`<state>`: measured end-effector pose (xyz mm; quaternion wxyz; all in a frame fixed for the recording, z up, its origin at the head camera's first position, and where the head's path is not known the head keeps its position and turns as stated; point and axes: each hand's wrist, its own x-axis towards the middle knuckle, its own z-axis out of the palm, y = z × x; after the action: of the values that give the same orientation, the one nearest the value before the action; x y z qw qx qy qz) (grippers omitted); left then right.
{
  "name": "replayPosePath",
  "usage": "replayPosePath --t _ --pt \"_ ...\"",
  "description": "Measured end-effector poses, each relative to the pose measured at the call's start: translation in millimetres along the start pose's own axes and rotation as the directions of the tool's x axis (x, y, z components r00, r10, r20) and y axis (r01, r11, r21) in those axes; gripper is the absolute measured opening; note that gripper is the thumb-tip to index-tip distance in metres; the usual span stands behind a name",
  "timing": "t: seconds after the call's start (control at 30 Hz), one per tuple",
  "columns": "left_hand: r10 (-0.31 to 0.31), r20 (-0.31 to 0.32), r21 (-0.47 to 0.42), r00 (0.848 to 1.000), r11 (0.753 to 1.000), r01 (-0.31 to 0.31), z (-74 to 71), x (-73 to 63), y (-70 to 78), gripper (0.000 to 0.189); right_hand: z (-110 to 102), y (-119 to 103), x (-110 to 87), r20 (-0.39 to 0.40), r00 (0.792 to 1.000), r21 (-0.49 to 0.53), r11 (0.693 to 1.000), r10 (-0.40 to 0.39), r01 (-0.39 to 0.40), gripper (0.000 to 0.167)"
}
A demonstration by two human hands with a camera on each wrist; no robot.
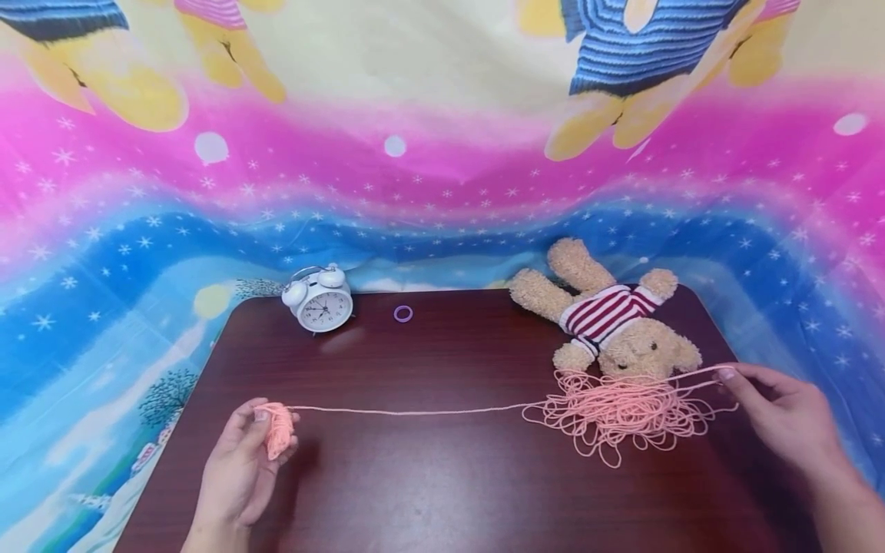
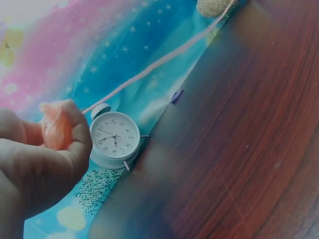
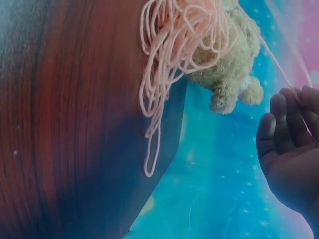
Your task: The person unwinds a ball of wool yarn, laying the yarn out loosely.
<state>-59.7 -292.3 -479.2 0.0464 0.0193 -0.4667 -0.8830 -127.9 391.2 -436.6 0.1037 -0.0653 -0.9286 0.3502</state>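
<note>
My left hand (image 1: 238, 468) grips a small wound bundle of pink yarn (image 1: 279, 432), thumb on its near side and fingers around it. From the bundle a single strand (image 1: 422, 413) stretches across the table to a loose, tangled pile of the same yarn (image 1: 625, 411) at the right. My right hand (image 1: 784, 411) pinches yarn strands between thumb and fingers at the pile's right side. In the right wrist view, loops of the pile (image 3: 172, 45) hang towards the table edge. The left wrist view shows the bundle (image 2: 57, 127) enclosed by the fingers.
A teddy bear (image 1: 608, 315) in a striped shirt lies behind the pile, its head against the yarn. A white twin-bell alarm clock (image 1: 325, 307) stands at the back left, with a purple ring (image 1: 403, 313) beside it. Patterned cloth (image 1: 442, 184) hangs behind the dark table (image 1: 429, 491).
</note>
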Motion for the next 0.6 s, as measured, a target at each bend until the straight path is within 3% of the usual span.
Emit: replayPosePath --t 0.17,0.37,0.5,0.6 --pt "-0.002 -0.127 0.016 0.992 1.000 0.004 -1.6 1.1 7.3 0.027 -3.3 8.3 3.0 -0.018 1.000 -0.020 1.000 0.019 -0.020 0.031" --pt "-0.035 -0.204 0.062 0.978 0.997 0.049 -3.3 2.9 10.2 0.044 -4.5 16.9 6.6 -0.070 0.992 -0.006 0.995 0.102 -0.103 0.032" --pt "-0.045 -0.255 0.107 0.966 0.992 0.074 -2.8 3.6 10.1 0.048 -4.3 22.9 9.1 -0.083 0.971 0.153 0.966 0.223 -0.208 0.012" --pt "-0.048 -0.295 0.115 0.954 0.990 0.085 -1.8 4.8 10.5 0.051 -3.0 25.5 10.1 -0.083 0.954 0.282 0.925 0.287 -0.254 0.013"
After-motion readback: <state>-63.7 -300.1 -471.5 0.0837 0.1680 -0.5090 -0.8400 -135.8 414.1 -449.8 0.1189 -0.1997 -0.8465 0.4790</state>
